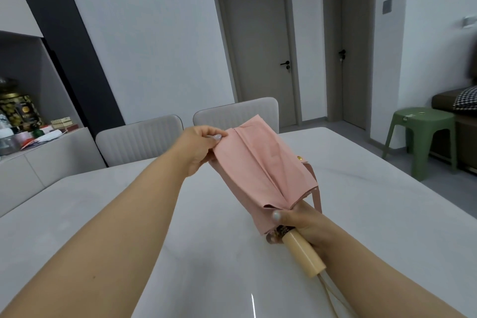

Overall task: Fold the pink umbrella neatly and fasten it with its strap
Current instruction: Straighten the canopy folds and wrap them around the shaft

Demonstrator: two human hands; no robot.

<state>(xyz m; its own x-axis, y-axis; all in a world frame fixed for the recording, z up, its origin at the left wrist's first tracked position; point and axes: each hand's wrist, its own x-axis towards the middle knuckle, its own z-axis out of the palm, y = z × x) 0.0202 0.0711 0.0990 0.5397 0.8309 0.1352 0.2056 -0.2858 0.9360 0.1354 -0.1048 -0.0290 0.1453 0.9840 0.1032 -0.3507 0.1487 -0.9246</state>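
Note:
I hold the collapsed pink umbrella (pixel 260 168) above the white table (pixel 361 201), its tip pointing away from me. My left hand (pixel 198 150) pinches a fabric panel at the far left corner and pulls it flat. My right hand (pixel 299 222) grips the bunched canopy just above the cream handle (pixel 302 253), thumb pressed on the folds. The pink strap (pixel 316 188) with its gold snap (pixel 300 158) hangs loose along the right side. A cream wrist cord trails from the handle's end.
Two pale padded chairs (pixel 139 137) stand at the table's far edge. A sideboard with jars and clutter (pixel 25 134) is at the left. A green plastic stool (pixel 423 137) and a sofa stand at the right, with grey doors behind.

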